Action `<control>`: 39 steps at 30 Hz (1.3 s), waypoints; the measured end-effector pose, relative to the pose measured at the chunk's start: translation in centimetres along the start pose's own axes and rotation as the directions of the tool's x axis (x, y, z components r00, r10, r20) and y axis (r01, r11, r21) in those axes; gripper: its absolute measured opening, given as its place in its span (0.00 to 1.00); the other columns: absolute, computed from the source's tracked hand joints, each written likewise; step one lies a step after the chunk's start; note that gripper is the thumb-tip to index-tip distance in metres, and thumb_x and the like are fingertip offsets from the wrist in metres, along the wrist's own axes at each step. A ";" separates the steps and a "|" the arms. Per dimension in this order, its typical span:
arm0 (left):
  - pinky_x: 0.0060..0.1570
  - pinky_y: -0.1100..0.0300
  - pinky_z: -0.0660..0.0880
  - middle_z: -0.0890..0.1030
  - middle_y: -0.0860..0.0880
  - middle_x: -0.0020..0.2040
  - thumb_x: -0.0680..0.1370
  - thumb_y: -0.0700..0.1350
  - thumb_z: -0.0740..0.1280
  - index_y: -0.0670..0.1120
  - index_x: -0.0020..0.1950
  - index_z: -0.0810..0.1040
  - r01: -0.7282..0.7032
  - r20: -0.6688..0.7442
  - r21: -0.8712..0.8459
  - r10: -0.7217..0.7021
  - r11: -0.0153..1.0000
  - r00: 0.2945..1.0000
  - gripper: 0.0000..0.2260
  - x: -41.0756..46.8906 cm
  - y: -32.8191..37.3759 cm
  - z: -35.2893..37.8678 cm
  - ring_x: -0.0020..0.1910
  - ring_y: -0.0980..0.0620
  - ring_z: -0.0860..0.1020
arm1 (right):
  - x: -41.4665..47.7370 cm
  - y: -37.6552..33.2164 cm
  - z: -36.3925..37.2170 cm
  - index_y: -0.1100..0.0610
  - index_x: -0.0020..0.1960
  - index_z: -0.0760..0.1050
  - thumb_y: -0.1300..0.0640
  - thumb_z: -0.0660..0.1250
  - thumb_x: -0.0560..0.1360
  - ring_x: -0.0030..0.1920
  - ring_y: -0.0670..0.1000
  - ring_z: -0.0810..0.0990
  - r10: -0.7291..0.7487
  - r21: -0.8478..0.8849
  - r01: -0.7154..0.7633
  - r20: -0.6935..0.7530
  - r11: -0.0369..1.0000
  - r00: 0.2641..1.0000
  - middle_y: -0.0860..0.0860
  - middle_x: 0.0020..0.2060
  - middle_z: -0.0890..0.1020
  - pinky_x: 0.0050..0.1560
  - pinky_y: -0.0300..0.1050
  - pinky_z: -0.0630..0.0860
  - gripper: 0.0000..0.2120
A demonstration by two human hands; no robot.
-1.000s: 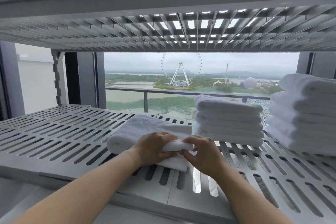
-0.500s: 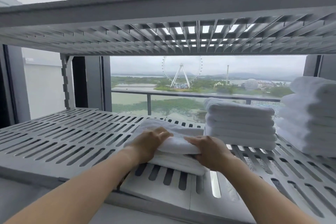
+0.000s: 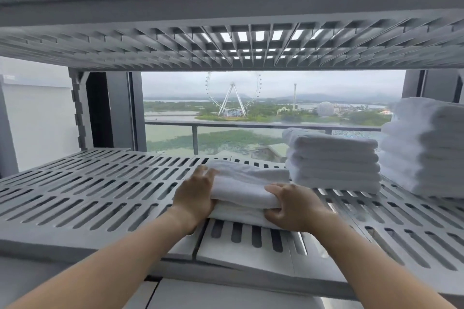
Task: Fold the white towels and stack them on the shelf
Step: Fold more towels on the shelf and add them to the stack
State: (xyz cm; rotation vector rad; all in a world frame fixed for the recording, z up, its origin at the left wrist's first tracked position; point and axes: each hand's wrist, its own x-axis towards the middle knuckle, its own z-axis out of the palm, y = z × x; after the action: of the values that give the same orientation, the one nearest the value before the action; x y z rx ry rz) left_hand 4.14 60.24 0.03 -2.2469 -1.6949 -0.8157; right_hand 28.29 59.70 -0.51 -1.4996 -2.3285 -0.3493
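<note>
Gripping folded white towel [image 3: 247, 189] w/ both hands on slotted grey shelf [image 3: 100, 190], near front edge, centre. Left hand [image 3: 197, 195] flat vs towel's left side, fingers stretched fwd along upper layer, palm against the fold. Right hand [image 3: 291, 209] clamped on near right corner, fingers curled over top, thumb side under upper fold; closed on cloth. Towel lying in approx 2 thick layers, lower layer sticking out toward front. Sitting just left of mid stack of folded towels [image 3: 334, 163], far right corner nearly touching it; contact unclear. Taller stack [image 3: 426, 148] further right, partly cut by frame edge. Both stacks on same shelf level. Upper shelf [image 3: 226, 40] overhead, grid underside visible. Behind: window, balcony rail [image 3: 226, 125], ferris wheel [image 3: 233, 94] far off.
</note>
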 end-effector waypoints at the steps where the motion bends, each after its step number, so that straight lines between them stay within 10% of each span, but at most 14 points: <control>1: 0.57 0.54 0.74 0.68 0.46 0.68 0.73 0.39 0.66 0.49 0.68 0.66 -0.012 0.000 -0.010 0.012 1.000 1.000 0.24 -0.1 -0.1 0.1 0.60 0.44 0.74 | 0.2 -0.6 0.3 0.49 0.51 0.71 0.40 0.56 0.63 0.49 0.56 0.80 0.007 -0.008 -0.008 -0.026 1.000 1.000 0.47 0.50 0.80 0.42 0.45 0.73 0.21; 9: 0.63 0.56 0.69 0.70 0.47 0.67 0.74 0.42 0.69 0.47 0.65 0.70 -0.103 0.066 -0.126 0.112 0.987 0.992 0.21 -0.2 -1.8 -0.9 0.63 0.47 0.71 | 0.9 -3.0 0.4 0.46 0.63 0.70 0.38 0.61 0.66 0.53 0.53 0.80 0.018 0.026 -0.015 -0.114 1.000 0.993 0.44 0.58 0.79 0.46 0.45 0.75 0.27; 15: 0.52 0.50 0.74 0.73 0.43 0.60 0.71 0.57 0.68 0.50 0.69 0.63 0.146 0.121 -0.151 -0.128 0.978 0.984 0.30 -0.5 -3.0 -1.4 0.55 0.42 0.76 | 1.8 -4.1 0.0 0.46 0.70 0.62 0.45 0.63 0.66 0.62 0.53 0.75 0.052 0.056 -0.054 0.035 0.997 0.998 0.44 0.67 0.72 0.58 0.47 0.74 0.33; 23: 0.55 0.55 0.70 0.70 0.43 0.64 0.73 0.43 0.66 0.51 0.70 0.63 0.100 0.172 -0.211 -0.064 0.972 0.983 0.26 -0.1 -2.2 -2.0 0.59 0.42 0.74 | 2.4 -5.8 1.1 0.49 0.66 0.69 0.36 0.62 0.69 0.58 0.53 0.78 0.073 0.139 -0.058 -0.105 0.989 0.992 0.46 0.62 0.78 0.54 0.48 0.75 0.29; 32: 0.59 0.55 0.70 0.65 0.45 0.68 0.74 0.37 0.61 0.54 0.69 0.66 -0.065 0.222 -0.134 0.093 0.989 0.971 0.25 -0.2 -2.7 -1.6 0.62 0.43 0.73 | 1.4 -4.8 1.0 0.43 0.67 0.68 0.64 0.58 0.66 0.64 0.49 0.74 0.111 -0.045 -0.118 -0.131 0.992 0.985 0.42 0.67 0.73 0.60 0.45 0.72 0.32; 39: 0.59 0.49 0.68 0.64 0.49 0.69 0.73 0.55 0.57 0.58 0.71 0.62 -0.183 0.336 0.047 0.157 0.982 0.929 0.25 0.8 -3.5 -2.3 0.66 0.46 0.66 | 1.2 -3.7 0.1 0.44 0.69 0.67 0.43 0.62 0.69 0.68 0.47 0.69 0.078 0.172 -0.086 0.054 0.981 0.996 0.43 0.69 0.70 0.67 0.43 0.66 0.28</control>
State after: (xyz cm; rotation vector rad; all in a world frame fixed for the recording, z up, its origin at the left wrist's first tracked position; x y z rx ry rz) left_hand 0.35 60.87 1.84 -2.5429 -1.5940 -0.3396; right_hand 24.40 59.24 -0.17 -1.5271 -2.2591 -0.0873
